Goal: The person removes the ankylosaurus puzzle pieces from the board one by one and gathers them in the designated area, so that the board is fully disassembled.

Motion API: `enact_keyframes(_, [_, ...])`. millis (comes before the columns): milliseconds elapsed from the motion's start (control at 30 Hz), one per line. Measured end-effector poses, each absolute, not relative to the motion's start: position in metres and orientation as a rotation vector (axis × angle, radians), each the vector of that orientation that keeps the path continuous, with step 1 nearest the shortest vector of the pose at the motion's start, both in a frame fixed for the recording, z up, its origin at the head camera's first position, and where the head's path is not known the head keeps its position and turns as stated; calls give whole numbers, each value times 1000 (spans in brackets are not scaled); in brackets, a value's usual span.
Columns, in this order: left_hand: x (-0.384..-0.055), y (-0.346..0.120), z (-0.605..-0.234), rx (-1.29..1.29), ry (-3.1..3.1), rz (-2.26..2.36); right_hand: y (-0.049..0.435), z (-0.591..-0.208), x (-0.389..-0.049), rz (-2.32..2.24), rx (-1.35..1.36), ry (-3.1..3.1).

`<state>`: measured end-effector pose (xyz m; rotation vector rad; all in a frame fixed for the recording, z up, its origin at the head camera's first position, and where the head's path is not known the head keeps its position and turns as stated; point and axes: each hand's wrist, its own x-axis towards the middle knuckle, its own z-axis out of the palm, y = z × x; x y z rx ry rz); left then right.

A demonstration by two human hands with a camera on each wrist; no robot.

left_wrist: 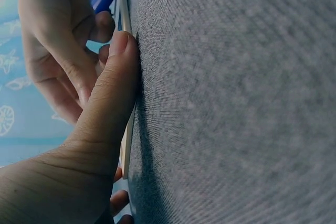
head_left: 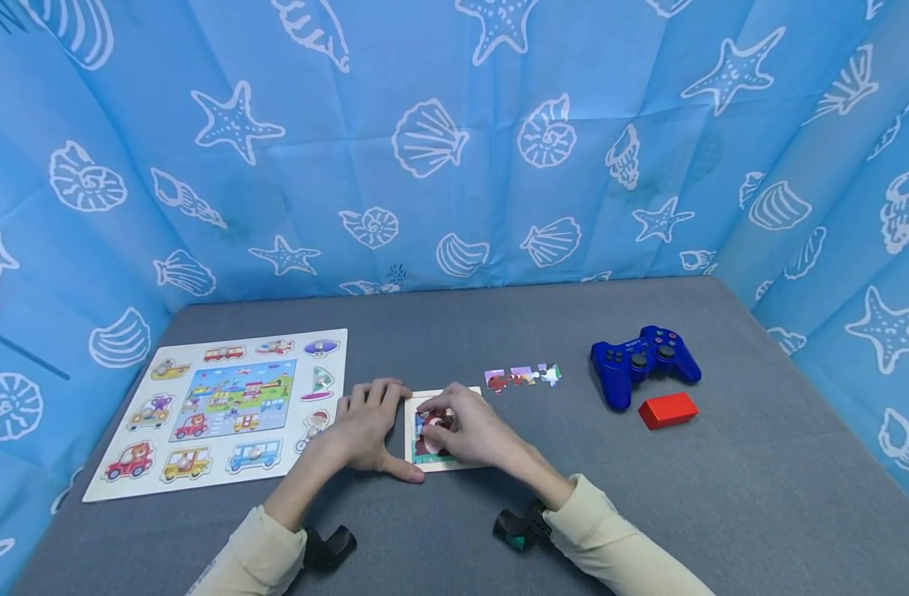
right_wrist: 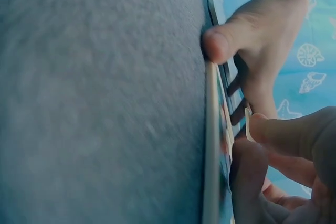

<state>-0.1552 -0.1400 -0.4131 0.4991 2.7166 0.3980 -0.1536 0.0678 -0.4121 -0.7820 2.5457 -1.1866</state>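
Observation:
A small wooden jigsaw tray (head_left: 454, 467) with a picture partly filled in lies on the table in the head view. My left hand (head_left: 361, 429) rests along its left side, its thumb touching the near corner and its extended fingers reaching toward the far corner. Over the tray, my right hand (head_left: 473, 426) pinches a thin puzzle piece (right_wrist: 248, 124) between thumb and fingers, tilted up in the right wrist view. The printed side of that piece is hidden there. Several loose puzzle pieces (head_left: 521, 377) lie just beyond the tray, to the right.
A large knobbed vehicle puzzle board (head_left: 145, 422) lies at the left. On the right are a blue game controller (head_left: 644, 360) and a red block (head_left: 668, 410). A blue curtain (head_left: 440, 215) with shells and starfish hangs behind the grey table (head_left: 611, 488).

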Motion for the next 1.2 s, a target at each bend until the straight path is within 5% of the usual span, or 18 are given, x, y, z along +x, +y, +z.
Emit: enact_keyframes(1200, [-154,-141,-413,506,2713,449,155,-401,-163,-980,-739,2720])
